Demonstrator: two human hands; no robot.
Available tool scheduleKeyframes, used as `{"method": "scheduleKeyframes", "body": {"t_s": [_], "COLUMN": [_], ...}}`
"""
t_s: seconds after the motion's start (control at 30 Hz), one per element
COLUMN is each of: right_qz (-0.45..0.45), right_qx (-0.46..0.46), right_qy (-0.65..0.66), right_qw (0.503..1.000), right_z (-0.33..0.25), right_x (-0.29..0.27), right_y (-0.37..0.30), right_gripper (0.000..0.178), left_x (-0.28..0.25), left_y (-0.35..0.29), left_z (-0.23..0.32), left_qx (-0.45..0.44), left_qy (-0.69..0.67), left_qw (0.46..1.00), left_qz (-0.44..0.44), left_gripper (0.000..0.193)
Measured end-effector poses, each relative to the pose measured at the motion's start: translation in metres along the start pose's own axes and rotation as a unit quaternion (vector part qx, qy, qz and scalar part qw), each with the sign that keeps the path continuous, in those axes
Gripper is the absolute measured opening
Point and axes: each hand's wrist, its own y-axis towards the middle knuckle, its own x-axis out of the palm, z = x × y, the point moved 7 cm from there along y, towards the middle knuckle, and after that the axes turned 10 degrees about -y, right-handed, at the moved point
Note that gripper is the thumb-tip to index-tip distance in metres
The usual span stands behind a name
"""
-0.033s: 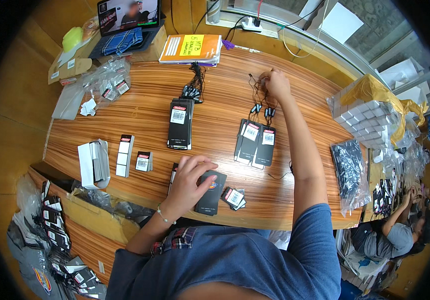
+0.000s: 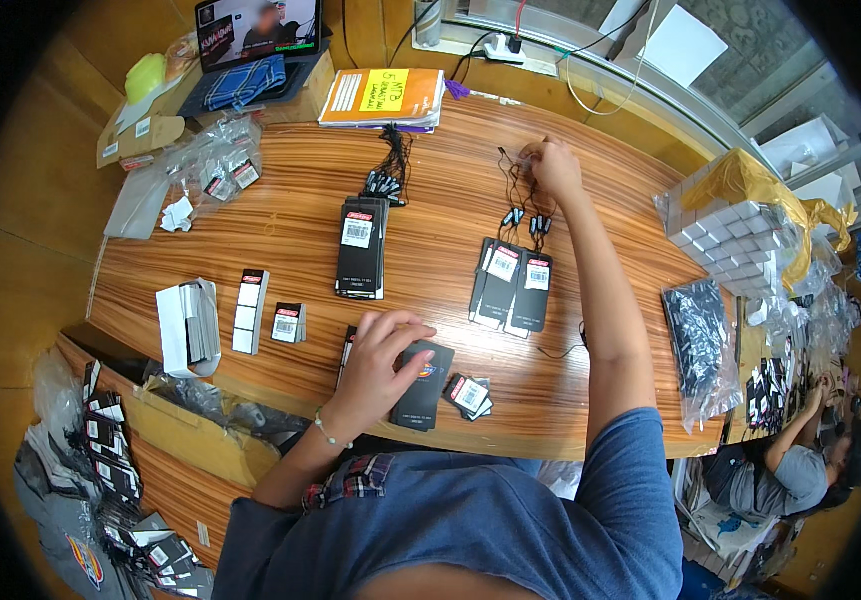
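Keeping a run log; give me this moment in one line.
left hand: over black cards; right hand: at cords of black tags; small labels: beside black cards

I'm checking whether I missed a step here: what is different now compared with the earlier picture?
Nothing visibly moved, and nothing was visibly taken hold of or let go. The right hand stays at the black cords; the left hand stays over the dark tag. The middle tag stack also lies as before.
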Motion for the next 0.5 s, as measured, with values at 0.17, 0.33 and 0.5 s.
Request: {"method": "scheduleKeyframes", "body": {"t_s": [0.17, 0.33, 0.5], "right_qz": [-0.019, -0.001, 0.004], "right_qx": [-0.042, -0.009, 0.021], "right_qy": [0.008, 0.029, 0.091], "right_qw": [0.999, 1.000, 0.996], "right_z": [-0.010, -0.006, 0.016], "right_x": [-0.006, -0.001, 0.021], "right_y": [-0.008, -0.005, 0.009], "right_gripper": [0.021, 0.022, 0.023], "left_x": [0.000, 0.000, -0.001], "left_y": [0.000, -0.001, -0.004], "left_z": [-0.001, 0.000, -0.002], "left_qx": [0.007, 0.007, -0.001], "left_qy": [-0.001, 0.002, -0.005], "left_qw": [1.000, 1.000, 1.000], "left_qz": [0.006, 0.006, -0.001], "left_gripper": [0.020, 0.020, 0.023]}}
